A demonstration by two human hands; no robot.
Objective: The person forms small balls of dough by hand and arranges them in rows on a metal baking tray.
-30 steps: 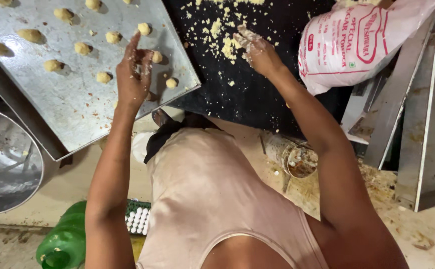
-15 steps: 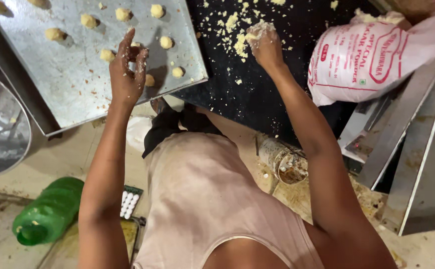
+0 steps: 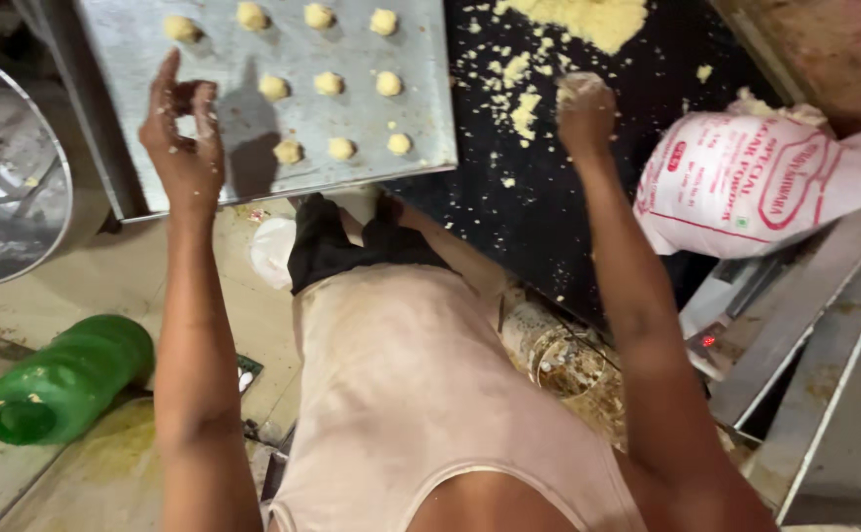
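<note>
Left hand (image 3: 182,138) is raised over the near-left corner of the metal baking tray (image 3: 135,59), thumb and forefinger pinched into a small ring with the other fingers spread upward; whether anything sits in the pinch, cannot tell; crumbs stuck to the skin; right hand (image 3: 584,113) is down on the black worktop (image 3: 509,227), fingers curled closed around a lump of pale yellow dough (image 3: 578,83); loose dough crumbs (image 3: 521,103) scattered just left of it, bigger dough pile (image 3: 588,18) at the top edge; tray carries rows of small dough balls (image 3: 328,83), nearest ones (image 3: 289,151) just right of the left hand; white and pink printed sack (image 3: 746,187) lies right of the right hand, near but apart; steel bowl (image 3: 7,187) at far left beside the tray; green plastic bottle (image 3: 61,379) on its side on the floor, lower left.
</note>
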